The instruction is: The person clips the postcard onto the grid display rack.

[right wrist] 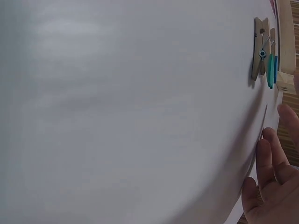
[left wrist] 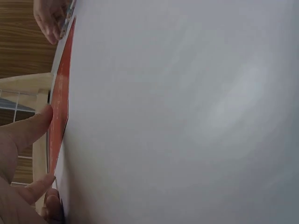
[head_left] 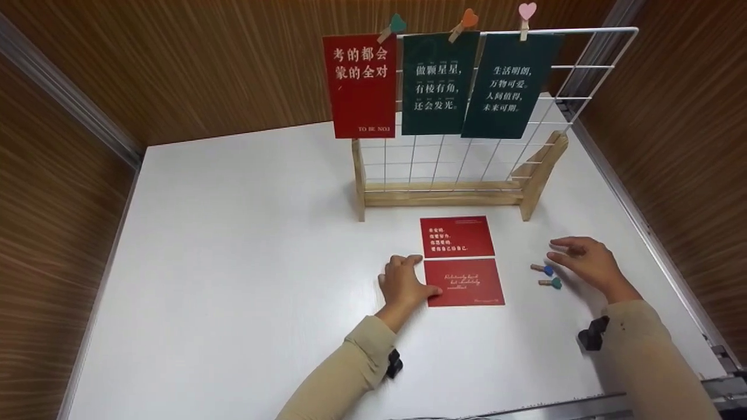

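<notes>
My left hand (head_left: 402, 283) is at the left side of the lower red card (head_left: 467, 283), which lies flat on the table. Its thumb overlaps the card's left edge, and its fingertips reach the upper left corner. Just above lies the upper red card (head_left: 458, 238), printed with white Chinese lines. My right hand (head_left: 592, 265) holds nothing, with thumb and fingers spread apart. Left of its fingertips are a wooden clothespin with a blue heart (head_left: 547, 270) and one with a green heart (head_left: 555, 283). The right wrist view shows both clothespins (right wrist: 261, 53) beyond the fingers.
Behind the cards stands a white wire grid (head_left: 443, 157) on a wooden base (head_left: 443, 198). Heart clothespins hold a red card (head_left: 365, 108) and two dark green cards (head_left: 435, 87) along its top. Wood-grain walls (head_left: 233, 64) enclose the white table (head_left: 233, 262).
</notes>
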Demonstrator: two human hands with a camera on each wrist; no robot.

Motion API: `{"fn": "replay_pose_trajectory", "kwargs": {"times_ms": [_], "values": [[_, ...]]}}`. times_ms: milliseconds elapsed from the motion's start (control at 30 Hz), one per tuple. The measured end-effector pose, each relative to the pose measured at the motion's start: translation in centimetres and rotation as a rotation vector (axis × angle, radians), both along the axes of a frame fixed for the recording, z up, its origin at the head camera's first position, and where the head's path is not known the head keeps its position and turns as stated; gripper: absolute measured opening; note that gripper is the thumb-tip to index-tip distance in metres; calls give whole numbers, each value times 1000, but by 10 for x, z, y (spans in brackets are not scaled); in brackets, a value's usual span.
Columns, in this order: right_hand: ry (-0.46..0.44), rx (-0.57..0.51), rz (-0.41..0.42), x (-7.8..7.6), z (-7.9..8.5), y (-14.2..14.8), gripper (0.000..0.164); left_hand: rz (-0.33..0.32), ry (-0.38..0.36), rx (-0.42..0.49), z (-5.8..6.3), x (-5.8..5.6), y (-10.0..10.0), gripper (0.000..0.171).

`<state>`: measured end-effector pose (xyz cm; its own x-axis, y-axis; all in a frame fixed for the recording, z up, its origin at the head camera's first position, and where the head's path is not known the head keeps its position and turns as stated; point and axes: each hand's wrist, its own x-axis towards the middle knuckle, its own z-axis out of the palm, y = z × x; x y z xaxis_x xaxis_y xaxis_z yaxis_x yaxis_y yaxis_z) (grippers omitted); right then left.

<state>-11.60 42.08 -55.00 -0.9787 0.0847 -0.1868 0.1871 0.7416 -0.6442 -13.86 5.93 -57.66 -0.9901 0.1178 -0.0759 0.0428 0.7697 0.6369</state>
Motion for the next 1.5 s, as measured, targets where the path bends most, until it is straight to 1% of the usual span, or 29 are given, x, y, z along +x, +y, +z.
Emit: {"fn": "replay_pose_trajectory", "kwargs": {"times_ms": [100,267,433,567,700,800,933,1100,1200,1367,1500], "values": [[-1,-3,24,-1,0,0,54,0,0,-14,-2,1,1,76],[-27,46,55,-2,0,1,52,-5,1,-22,-4,1,2,77],[-39,65,77,-2,-2,1,48,0,-11,-18,-3,0,2,75],[-23,69,85,-2,-5,1,41,-3,-24,-11,-2,0,1,73],[24,61,104,-1,-7,2,33,-8,-36,-12,0,0,1,72],[38,53,109,-1,-8,3,31,-12,-46,-11,1,0,0,71],[20,60,110,-1,-7,3,32,-16,-40,1,1,0,0,70],[-3,58,111,-2,-3,3,36,-24,-11,28,0,-1,-1,71],[-28,28,92,-2,0,3,40,-25,3,45,-1,-1,-1,70],[-77,-3,52,-3,4,2,44,-17,2,81,-3,-2,-1,69],[-88,-19,42,-4,6,2,44,-20,6,100,-4,-2,-1,69]]}}
